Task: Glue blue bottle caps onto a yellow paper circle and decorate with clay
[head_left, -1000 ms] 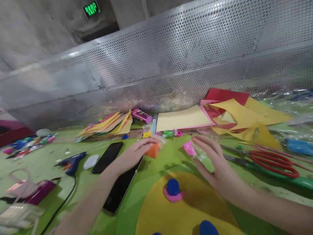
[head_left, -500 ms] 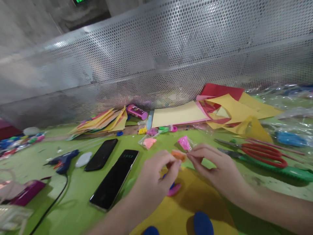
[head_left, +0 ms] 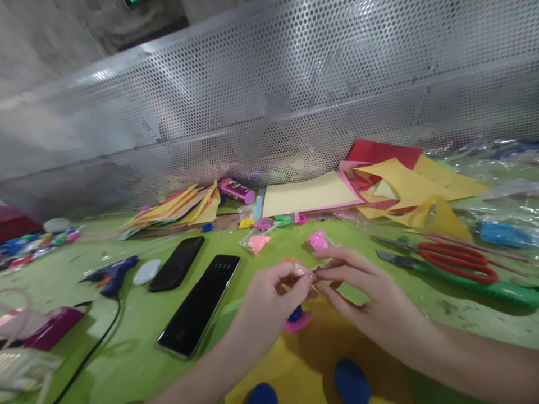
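My left hand (head_left: 269, 297) is closed in a pinch on a small clear packet of orange modelling clay (head_left: 292, 261), mostly hidden behind the fingers. My right hand (head_left: 373, 300) meets it fingertip to fingertip, its thumb and forefinger pinching the packet's edge. Below both hands lies a yellow round sheet (head_left: 311, 359) bearing a dark blue oval (head_left: 352, 380), a second blue oval (head_left: 263, 394) and a curved pink piece (head_left: 300, 324) against a blue bit. Just beyond the hands are a bright pink clay packet (head_left: 317, 240) and a salmon clay packet (head_left: 257, 243).
On the left lie two phones (head_left: 200, 308), a white oval case (head_left: 146, 271) and a corded glue gun (head_left: 113, 276). Red-handled scissors (head_left: 458, 261) and a green-handled cutter (head_left: 480, 286) are at right. Coloured paper (head_left: 311, 193) lies along a perforated metal panel (head_left: 236, 112).
My right fingertips have come in against my left fingertips at the packet. The orange clay is now more covered by my left fingers. The view has shifted slightly.
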### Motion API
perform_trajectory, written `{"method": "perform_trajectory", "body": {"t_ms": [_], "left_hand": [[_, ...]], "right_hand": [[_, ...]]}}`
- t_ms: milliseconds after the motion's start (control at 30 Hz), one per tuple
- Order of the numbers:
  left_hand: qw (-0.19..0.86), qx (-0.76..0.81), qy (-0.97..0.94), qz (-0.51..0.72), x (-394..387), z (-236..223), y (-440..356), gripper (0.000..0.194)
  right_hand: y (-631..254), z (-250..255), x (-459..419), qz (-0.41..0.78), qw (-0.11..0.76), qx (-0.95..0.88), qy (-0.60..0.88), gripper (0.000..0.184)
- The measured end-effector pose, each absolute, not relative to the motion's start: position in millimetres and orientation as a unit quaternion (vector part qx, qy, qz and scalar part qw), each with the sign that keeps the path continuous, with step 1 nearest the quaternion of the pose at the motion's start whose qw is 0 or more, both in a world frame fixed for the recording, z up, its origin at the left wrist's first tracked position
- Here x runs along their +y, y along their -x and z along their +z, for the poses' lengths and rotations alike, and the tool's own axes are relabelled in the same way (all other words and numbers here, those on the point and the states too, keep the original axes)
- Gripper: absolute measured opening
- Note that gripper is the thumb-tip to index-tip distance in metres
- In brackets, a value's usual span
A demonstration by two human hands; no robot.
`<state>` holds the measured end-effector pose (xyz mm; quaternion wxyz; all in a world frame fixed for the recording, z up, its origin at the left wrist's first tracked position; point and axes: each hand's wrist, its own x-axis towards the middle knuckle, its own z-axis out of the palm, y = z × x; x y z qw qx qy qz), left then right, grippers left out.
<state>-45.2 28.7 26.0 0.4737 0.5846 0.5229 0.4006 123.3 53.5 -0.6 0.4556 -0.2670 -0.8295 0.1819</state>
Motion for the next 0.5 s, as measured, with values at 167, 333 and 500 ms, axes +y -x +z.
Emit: {"method": "perform_trajectory", "body": {"t_ms": [167, 333, 500], "left_hand": [[0.410, 0.531, -0.639, 0.377, 26, 28, 46, 0.018], [0.378, 0.512, -0.696, 0.331, 27, 33, 50, 0.020], [0.355, 0.520, -0.722, 0.286, 21, 33, 47, 0.019]], "right_hand": [[-126, 11, 51, 0.257, 0.392, -0.827, 0.311, 0.018], [-127, 20, 54, 0.323, 0.358, -0.807, 0.341, 0.023], [-127, 18, 61, 0.313, 0.386, -0.782, 0.376, 0.025]]}}
